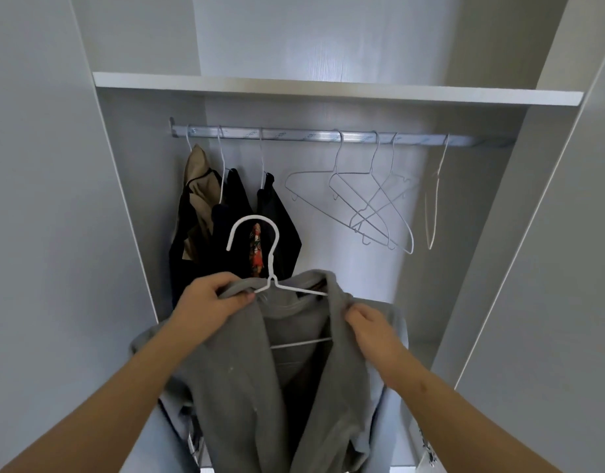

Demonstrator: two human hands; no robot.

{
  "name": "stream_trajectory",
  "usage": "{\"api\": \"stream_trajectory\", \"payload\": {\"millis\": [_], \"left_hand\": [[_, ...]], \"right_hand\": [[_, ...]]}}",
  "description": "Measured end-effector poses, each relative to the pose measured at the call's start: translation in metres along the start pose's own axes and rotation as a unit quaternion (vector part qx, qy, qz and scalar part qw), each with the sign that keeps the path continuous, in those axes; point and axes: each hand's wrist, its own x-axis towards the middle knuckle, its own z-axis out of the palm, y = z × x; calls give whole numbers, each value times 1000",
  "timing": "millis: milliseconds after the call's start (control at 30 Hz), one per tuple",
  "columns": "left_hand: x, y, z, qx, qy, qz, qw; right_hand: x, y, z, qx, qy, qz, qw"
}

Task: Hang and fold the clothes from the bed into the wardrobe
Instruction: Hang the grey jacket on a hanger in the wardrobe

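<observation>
- Wardrobe point(328, 87) open ahead; its rail point(294, 134) carries dark clothes point(232, 206) at left, bare wire hangers point(369, 206) at right.
- Grey garment point(246, 387), held up below the rail: soft, limp, likely light; long axis hangs downward; best taken at the shoulders.
- White hanger point(272, 264) inside its neck: thin, stiff, hook upward, curling left.
- Left hand point(209, 302) grips the garment's shoulder over the hanger arm; right hand point(369, 322) pinches the other front edge.

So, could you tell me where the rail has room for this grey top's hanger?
The rail is bare between the dark clothes and the empty hangers, and again right of the lone hanger. The left end is crowded.
</observation>
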Motion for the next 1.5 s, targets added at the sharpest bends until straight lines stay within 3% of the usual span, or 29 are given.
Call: {"api": "stream_trajectory", "payload": {"millis": [100, 200, 300, 467, 600, 700, 767, 833, 867, 1000, 1067, 1267, 1367, 1433, 1500], "left_hand": [[4, 9, -20, 24, -55, 17, 998], [3, 17, -36, 22, -116, 14, 993], [3, 21, -43, -23, -148, -8, 989], [1, 21, -13, -23, -65, -14, 998], [-3, 15, 15, 77, -33, 32, 996], [-4, 12, 18, 39, -42, 38, 998], [-2, 11, 13, -14, -30, 40, 999], [0, 11, 8, -43, -16, 44, 998], [0, 12, 7, -51, -14, 48, 997], [1, 17, 10, -55, -46, 46, 996], [1, 19, 10, -39, -93, 42, 994], [3, 22, 6, 38, -148, -9, 988], [4, 24, 11, 122, -132, 27, 983], [5, 28, 9, 223, -87, 79, 968], [4, 31, 6, 355, 39, 172, 918]], "right_hand": [[11, -4, -17, -6, 157, -59, 986], [21, -8, -43, -56, 211, -102, 971], [26, -6, -51, -127, 194, -129, 964], [22, -9, -29, -149, 142, -144, 968], [9, -18, -8, -59, 79, -133, 986], [0, -28, -1, 9, -7, -99, 995], [-1, -27, -3, -83, 25, -146, 986], [0, -24, -7, -213, 126, -221, 943], [1, -24, -8, -242, 137, -230, 933], [5, -16, -6, -207, -40, -112, 971], [7, -11, -4, -196, -40, -105, 974], [11, -4, -5, -166, 41, -107, 979], [10, -4, -3, -186, 54, -106, 975], [10, -4, -3, -191, 61, -102, 974], [11, -6, -3, -195, 74, -105, 972]]}}
